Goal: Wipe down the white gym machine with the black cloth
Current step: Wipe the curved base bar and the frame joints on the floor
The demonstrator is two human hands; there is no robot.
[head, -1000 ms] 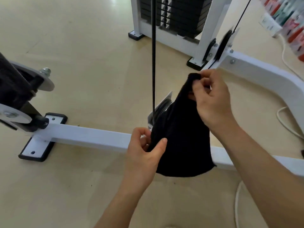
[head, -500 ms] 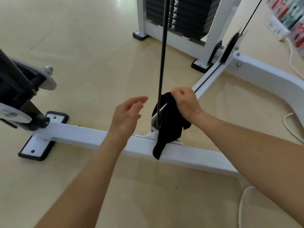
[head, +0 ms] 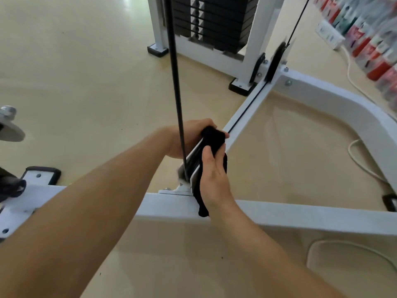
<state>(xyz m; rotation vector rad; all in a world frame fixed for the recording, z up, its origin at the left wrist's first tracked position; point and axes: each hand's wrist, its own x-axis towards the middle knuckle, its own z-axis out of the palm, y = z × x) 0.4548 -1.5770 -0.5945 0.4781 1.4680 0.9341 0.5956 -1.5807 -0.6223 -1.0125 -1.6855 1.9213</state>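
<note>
The white gym machine's low frame bar runs across the floor, with a pulley bracket rising from its middle. The black cloth is draped over the top and right side of that bracket, its tail hanging down to the bar. My right hand presses flat on the cloth against the bracket's right face. My left hand wraps the bracket from the left, fingers touching the cloth's top; its palm is partly hidden behind the black cable.
A black weight stack in a white frame stands at the back. A curved white beam bends along the right. White cords lie on the beige floor. Bottles line the far right. A metal disc sits at left.
My left hand has moved from the air onto the bracket's left side. My right hand has slid down along the bracket's right face with the cloth under it.
</note>
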